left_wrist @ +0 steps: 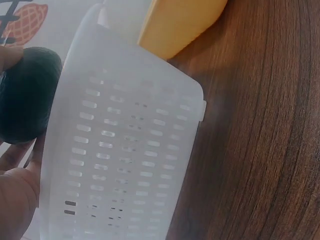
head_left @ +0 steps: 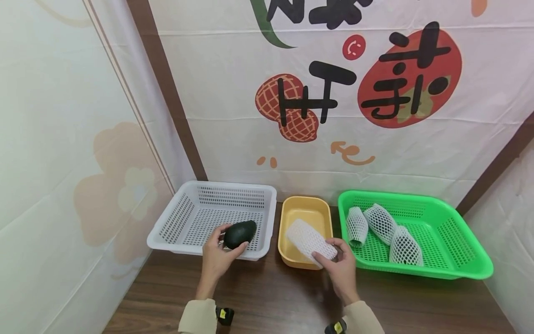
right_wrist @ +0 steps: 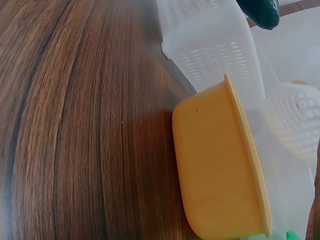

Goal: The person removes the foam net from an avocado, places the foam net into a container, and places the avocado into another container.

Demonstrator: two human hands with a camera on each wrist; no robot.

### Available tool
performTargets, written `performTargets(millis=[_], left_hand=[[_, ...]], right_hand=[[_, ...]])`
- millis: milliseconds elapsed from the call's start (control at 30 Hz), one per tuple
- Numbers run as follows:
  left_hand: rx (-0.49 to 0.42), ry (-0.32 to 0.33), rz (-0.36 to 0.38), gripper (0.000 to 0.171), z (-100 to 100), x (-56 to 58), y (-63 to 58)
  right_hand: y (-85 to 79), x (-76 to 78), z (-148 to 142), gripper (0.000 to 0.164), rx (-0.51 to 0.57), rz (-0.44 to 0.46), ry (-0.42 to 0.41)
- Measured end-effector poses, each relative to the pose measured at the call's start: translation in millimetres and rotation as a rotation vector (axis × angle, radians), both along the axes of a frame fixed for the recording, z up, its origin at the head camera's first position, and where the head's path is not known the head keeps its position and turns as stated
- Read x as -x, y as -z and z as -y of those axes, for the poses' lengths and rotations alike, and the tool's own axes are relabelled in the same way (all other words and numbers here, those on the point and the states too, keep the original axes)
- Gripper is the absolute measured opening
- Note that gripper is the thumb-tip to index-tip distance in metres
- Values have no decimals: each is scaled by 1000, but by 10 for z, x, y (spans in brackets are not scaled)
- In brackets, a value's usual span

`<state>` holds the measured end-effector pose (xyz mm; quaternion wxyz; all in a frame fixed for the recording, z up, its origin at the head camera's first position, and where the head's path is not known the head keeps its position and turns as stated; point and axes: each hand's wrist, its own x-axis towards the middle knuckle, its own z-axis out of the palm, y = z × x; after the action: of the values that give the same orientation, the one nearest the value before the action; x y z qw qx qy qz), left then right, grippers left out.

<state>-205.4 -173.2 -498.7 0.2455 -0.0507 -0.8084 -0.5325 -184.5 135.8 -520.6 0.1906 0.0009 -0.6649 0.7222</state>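
A left hand [head_left: 218, 260] holds a dark avocado [head_left: 240, 234]; a right hand [head_left: 341, 268] holds a white foam net [head_left: 309, 237].
The left fingers are spread just wide enough to curve round the avocado's sides, above the front right part of a white basket [head_left: 204, 226]; the right fingers and thumb pinch the net's near end, above a yellow tub [head_left: 306, 209]. Right of the tub, a green basket [head_left: 455, 241] holds three netted pieces [head_left: 380, 223]. All three containers stand in a row on a brown wooden bench [head_left: 271, 299].

Beige sleeves [head_left: 198, 317] and black wrist cameras [head_left: 226, 317] (yellow-marked ones) are worn.
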Motion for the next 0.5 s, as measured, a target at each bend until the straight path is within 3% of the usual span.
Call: performTargets(millis=[100, 133, 400, 500], left_hand=[[45, -9, -8, 60, 4, 40, 14], [67, -13, -19, 61, 24, 83, 71], [235, -20, -108, 62, 34, 181, 77], [259, -18, -108, 62, 42, 204, 91]], right_hand=[[-62, 14, 58, 47, 13, 79, 38], [-55, 32, 70, 47, 24, 87, 43], [48, 158, 155, 48, 23, 88, 142], [81, 195, 177, 48, 9, 79, 189]])
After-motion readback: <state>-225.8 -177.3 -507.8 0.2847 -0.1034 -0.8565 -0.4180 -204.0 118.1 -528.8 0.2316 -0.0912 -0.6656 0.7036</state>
